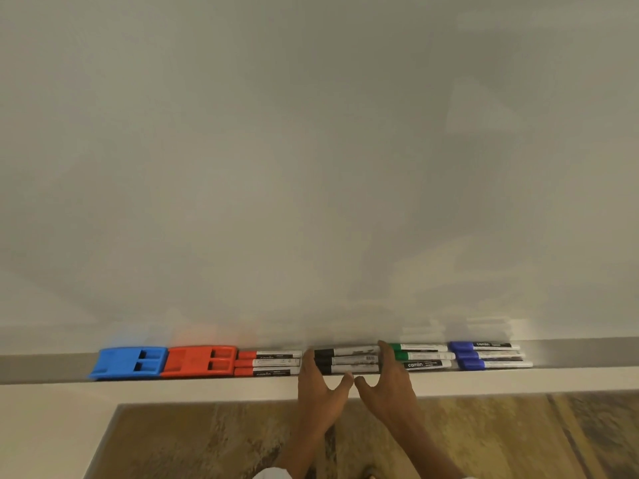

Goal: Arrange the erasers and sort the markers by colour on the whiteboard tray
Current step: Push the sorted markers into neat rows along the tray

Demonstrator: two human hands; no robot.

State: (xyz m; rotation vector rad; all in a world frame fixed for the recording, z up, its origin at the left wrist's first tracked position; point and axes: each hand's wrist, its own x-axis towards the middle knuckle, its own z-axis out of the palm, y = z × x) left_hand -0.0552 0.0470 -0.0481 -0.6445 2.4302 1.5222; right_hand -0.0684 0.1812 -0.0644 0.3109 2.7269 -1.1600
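Observation:
On the whiteboard tray (48, 369) a blue eraser (126, 363) lies at the left, touching a red eraser (198, 361). Rightwards follow three red markers (268, 363), three black markers (347, 360), three green markers (423, 356) and three blue markers (489, 355), all lying lengthwise with caps to the left. My left hand (320, 388) rests against the cap end of the black markers. My right hand (389, 382) presses their other end. Both hands have fingers straight and thumbs nearly meeting in front of the group, bracketing it without lifting it.
The whiteboard (311, 167) fills the view above the tray. Below the tray is a pale ledge (207, 392), and under it a brown patterned floor (207, 444). White sleeve cuffs show at the bottom edge.

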